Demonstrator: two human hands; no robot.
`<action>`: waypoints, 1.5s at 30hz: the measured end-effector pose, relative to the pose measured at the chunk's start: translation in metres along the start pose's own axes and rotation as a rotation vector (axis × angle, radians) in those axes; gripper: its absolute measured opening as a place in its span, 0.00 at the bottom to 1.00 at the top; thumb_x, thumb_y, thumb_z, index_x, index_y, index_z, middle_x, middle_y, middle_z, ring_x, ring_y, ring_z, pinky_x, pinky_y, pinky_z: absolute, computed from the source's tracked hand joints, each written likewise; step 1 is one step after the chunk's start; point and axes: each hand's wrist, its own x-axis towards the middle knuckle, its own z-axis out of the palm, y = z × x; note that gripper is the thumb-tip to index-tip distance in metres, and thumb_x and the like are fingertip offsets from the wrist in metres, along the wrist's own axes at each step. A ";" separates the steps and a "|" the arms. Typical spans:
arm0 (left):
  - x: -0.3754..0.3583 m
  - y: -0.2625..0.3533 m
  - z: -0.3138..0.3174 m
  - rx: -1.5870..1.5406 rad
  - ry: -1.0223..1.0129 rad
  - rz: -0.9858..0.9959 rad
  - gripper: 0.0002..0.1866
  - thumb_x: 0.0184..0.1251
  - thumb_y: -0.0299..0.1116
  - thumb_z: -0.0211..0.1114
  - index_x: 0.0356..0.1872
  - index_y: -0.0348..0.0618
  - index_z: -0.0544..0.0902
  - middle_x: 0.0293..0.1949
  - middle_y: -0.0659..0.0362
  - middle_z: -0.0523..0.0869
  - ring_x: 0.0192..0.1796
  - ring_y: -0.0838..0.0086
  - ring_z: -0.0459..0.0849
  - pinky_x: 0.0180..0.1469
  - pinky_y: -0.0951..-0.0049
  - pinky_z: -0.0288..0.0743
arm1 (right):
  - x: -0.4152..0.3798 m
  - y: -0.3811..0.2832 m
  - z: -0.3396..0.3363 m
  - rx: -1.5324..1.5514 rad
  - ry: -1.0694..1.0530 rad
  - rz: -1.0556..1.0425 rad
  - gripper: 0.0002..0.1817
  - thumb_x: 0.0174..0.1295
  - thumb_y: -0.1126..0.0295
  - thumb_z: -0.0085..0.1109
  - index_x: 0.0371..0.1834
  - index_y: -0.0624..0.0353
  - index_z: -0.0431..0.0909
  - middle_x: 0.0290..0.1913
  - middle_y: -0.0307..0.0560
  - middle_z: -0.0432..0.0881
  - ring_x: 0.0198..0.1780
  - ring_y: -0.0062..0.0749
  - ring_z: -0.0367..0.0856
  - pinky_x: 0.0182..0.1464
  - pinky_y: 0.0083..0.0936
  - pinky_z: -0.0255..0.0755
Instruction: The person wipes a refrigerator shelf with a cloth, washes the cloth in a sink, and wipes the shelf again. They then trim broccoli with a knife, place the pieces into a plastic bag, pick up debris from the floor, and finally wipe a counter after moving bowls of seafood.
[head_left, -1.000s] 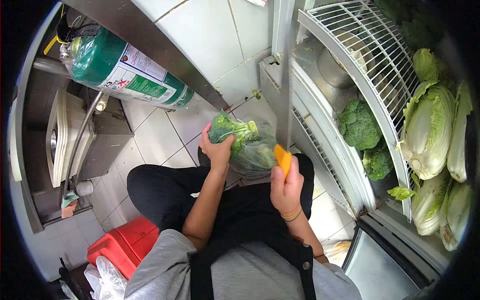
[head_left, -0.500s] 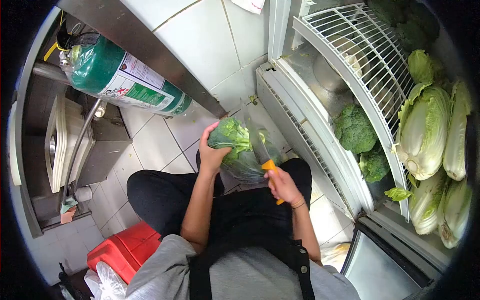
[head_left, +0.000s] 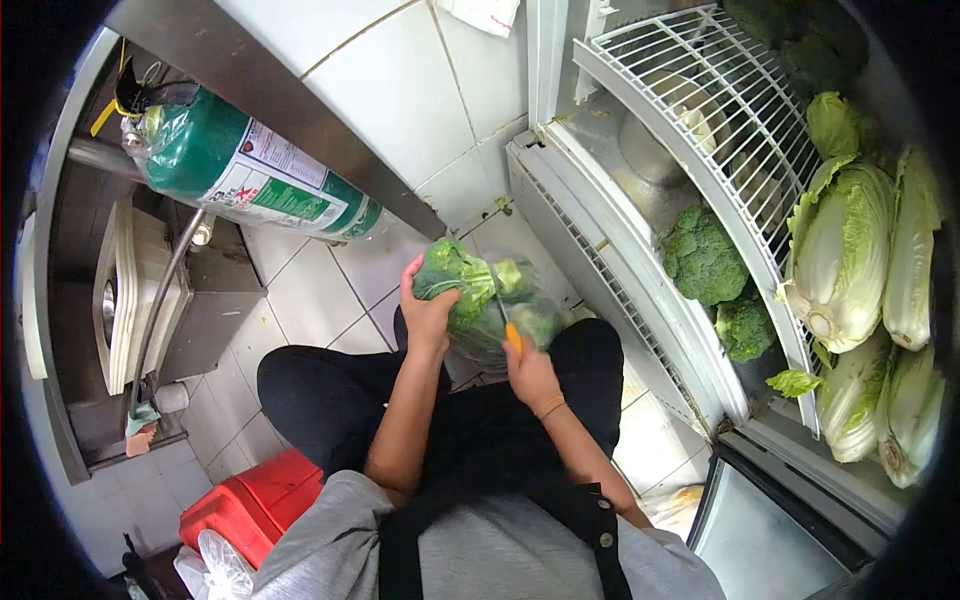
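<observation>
My left hand [head_left: 430, 312] is wrapped round a head of green broccoli [head_left: 455, 270], its thumb on the near side. In my right hand [head_left: 532, 375] is the orange handle of a knife [head_left: 514, 338]. The blade, seen nearly edge-on, lies at the broccoli's pale stalk; whether it has cut in, I cannot tell. Under and beside the broccoli, between my knees, is a clear plastic bag [head_left: 478, 345] with more green pieces showing through it.
At the right an open fridge holds a wire shelf [head_left: 700, 110], broccoli heads [head_left: 705, 255] and several long cabbages [head_left: 840, 260]. A green cylinder [head_left: 250, 170] is at the upper left. A red container [head_left: 250, 505] stands at the lower left.
My right hand has moved left and slightly down with the knife, bringing the blade from the right of the stalk to it. My left hand still holds the broccoli.
</observation>
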 end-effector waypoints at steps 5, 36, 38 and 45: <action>-0.002 0.030 0.004 0.078 -0.098 -0.024 0.34 0.39 0.12 0.56 0.56 0.40 0.67 0.47 0.56 0.75 0.49 0.68 0.76 0.51 0.69 0.72 | -0.029 0.041 0.031 0.260 0.042 -0.028 0.20 0.65 0.55 0.44 0.39 0.64 0.72 0.35 0.65 0.78 0.39 0.62 0.76 0.39 0.47 0.70; 0.107 0.204 0.639 1.024 -0.482 1.752 0.32 0.49 0.37 0.60 0.61 0.54 0.66 0.60 0.47 0.67 0.62 0.47 0.63 0.58 0.52 0.66 | 0.018 0.045 0.044 0.708 -0.121 0.239 0.28 0.64 0.43 0.36 0.45 0.60 0.69 0.24 0.48 0.75 0.17 0.34 0.74 0.22 0.32 0.70; 0.104 0.209 0.637 1.037 -0.380 1.857 0.43 0.38 0.46 0.69 0.61 0.44 0.65 0.60 0.44 0.66 0.65 0.49 0.60 0.66 0.53 0.53 | 0.017 0.038 0.037 0.711 -0.117 0.242 0.28 0.65 0.44 0.36 0.46 0.60 0.69 0.24 0.48 0.76 0.18 0.35 0.75 0.23 0.33 0.70; 0.060 0.255 0.600 1.106 -0.695 1.805 0.44 0.34 0.41 0.69 0.62 0.51 0.65 0.64 0.50 0.62 0.67 0.56 0.58 0.68 0.56 0.51 | 0.005 0.064 0.080 0.612 -0.003 0.103 0.28 0.65 0.45 0.36 0.47 0.61 0.69 0.26 0.50 0.77 0.21 0.38 0.76 0.27 0.35 0.72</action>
